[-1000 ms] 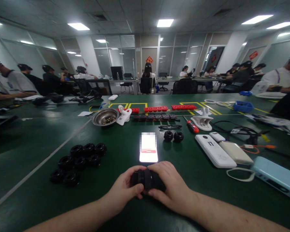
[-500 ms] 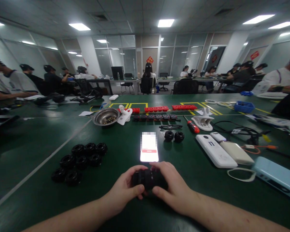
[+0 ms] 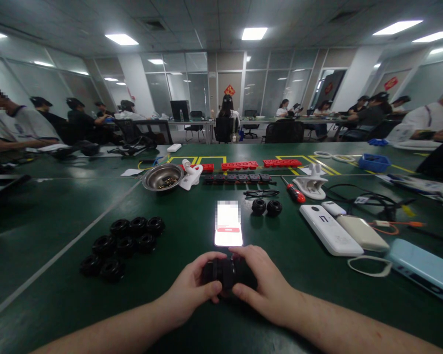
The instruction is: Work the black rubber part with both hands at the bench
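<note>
Near the front of the green table I hold a dark, roughly cylindrical black part (image 3: 227, 272) lying sideways between both hands. My left hand (image 3: 195, 280) is closed round its left end, thumb in front and fingers behind. Around the right end is my right hand (image 3: 260, 280), gripping it the same way. My fingers hide much of the part, and its exact kind is unclear. Just beyond lies a phone (image 3: 228, 231) with a bright screen. Several black wheel-like rings (image 3: 124, 246) are grouped on the left; two more black rings (image 3: 266, 207) sit right of the phone.
Farther back are a metal bowl (image 3: 163, 178) with small pieces, a black strip of parts (image 3: 239, 180), red trays (image 3: 239, 165) and a screwdriver (image 3: 294, 191). A white power bank (image 3: 328, 231), a light-blue device (image 3: 424, 270) and cables (image 3: 358, 196) lie right. People sit at other tables.
</note>
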Motion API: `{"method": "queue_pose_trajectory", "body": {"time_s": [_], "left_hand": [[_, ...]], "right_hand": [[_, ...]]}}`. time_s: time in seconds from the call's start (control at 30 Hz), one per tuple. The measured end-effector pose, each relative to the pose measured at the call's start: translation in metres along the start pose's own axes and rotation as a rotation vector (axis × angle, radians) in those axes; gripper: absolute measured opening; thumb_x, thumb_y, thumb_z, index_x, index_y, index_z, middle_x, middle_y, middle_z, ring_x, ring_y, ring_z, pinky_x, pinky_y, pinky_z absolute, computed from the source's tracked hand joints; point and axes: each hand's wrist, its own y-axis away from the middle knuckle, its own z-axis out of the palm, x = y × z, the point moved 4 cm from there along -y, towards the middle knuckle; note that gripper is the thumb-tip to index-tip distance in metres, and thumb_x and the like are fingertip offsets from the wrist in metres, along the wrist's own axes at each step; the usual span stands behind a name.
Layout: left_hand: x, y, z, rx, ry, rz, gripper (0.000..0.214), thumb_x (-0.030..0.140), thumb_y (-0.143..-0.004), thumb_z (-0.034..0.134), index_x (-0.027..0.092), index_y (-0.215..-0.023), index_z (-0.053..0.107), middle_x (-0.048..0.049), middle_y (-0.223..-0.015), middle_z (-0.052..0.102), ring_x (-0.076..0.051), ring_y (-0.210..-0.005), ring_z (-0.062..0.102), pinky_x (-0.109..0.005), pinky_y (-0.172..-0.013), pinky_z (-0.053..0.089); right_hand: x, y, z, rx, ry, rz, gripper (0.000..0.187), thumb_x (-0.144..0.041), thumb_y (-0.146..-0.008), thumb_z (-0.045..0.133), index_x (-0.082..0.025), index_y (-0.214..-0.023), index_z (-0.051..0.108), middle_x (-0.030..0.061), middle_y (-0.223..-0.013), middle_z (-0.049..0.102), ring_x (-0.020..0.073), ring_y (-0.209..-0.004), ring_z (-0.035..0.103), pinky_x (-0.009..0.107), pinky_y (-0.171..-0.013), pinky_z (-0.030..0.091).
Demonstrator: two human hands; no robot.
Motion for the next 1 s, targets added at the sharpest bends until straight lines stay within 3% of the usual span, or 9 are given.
{"method": "queue_pose_trajectory", "body": {"time_s": [0.17,0.37,0.5,0.7,0.9,1.0], "left_hand": [[0.0,0.001,0.0,0.017,0.004,-0.01,0.054,0.028,-0.055,0.073,0.019,-0.102,0.048,-0.0049,-0.094,0.056,-0.014,-0.069,0.058,-0.023,-0.056,0.044],[-0.003,-0.002,-0.003,0.011,-0.002,-0.009,0.05,0.034,-0.059,0.069,0.016,-0.1,0.048,-0.0049,-0.085,0.057,-0.015,-0.065,0.058,-0.025,-0.053,0.044],[-0.003,-0.001,-0.002,0.025,0.006,0.011,0.047,0.028,-0.057,0.071,0.018,-0.098,0.05,-0.0043,-0.09,0.056,-0.013,-0.065,0.057,-0.024,-0.053,0.044],[-0.002,0.002,0.0,0.014,0.019,-0.022,0.051,0.024,-0.057,0.071,0.02,-0.102,0.048,-0.0051,-0.092,0.057,-0.016,-0.072,0.058,-0.025,-0.056,0.044],[-0.004,-0.002,-0.004,-0.001,0.011,-0.006,0.051,0.035,-0.063,0.066,0.016,-0.104,0.044,-0.0052,-0.081,0.059,-0.016,-0.066,0.06,-0.025,-0.054,0.044],[-0.004,-0.002,-0.004,0.008,0.008,0.003,0.051,0.032,-0.06,0.069,0.016,-0.102,0.046,-0.0051,-0.084,0.059,-0.015,-0.063,0.059,-0.024,-0.052,0.043]], "right_hand": [[0.003,0.0,0.003,-0.049,0.033,0.036,0.03,-0.041,-0.079,0.046,-0.017,-0.096,0.052,0.0049,-0.081,0.056,0.019,-0.075,0.05,0.034,-0.069,0.039],[-0.009,-0.004,0.0,-0.056,0.105,-0.124,0.037,-0.029,-0.078,0.051,-0.019,-0.112,0.042,0.0069,-0.101,0.054,0.0199,-0.091,0.048,0.036,-0.08,0.036],[-0.002,-0.002,-0.001,-0.004,0.027,-0.015,0.044,-0.037,-0.075,0.052,-0.018,-0.113,0.04,0.008,-0.102,0.053,0.0214,-0.091,0.048,0.036,-0.078,0.038],[0.006,-0.001,0.004,-0.043,0.001,0.082,0.019,-0.033,-0.081,0.045,-0.018,-0.09,0.052,0.0035,-0.078,0.056,0.018,-0.073,0.05,0.033,-0.068,0.04],[-0.006,-0.002,0.0,-0.008,0.032,-0.108,0.03,-0.024,-0.078,0.05,-0.018,-0.107,0.043,0.007,-0.099,0.054,0.0196,-0.089,0.048,0.036,-0.08,0.037],[-0.004,-0.001,-0.001,0.015,0.007,-0.043,0.037,-0.026,-0.075,0.053,-0.02,-0.109,0.041,0.0065,-0.101,0.053,0.0203,-0.09,0.048,0.036,-0.08,0.038]]}}
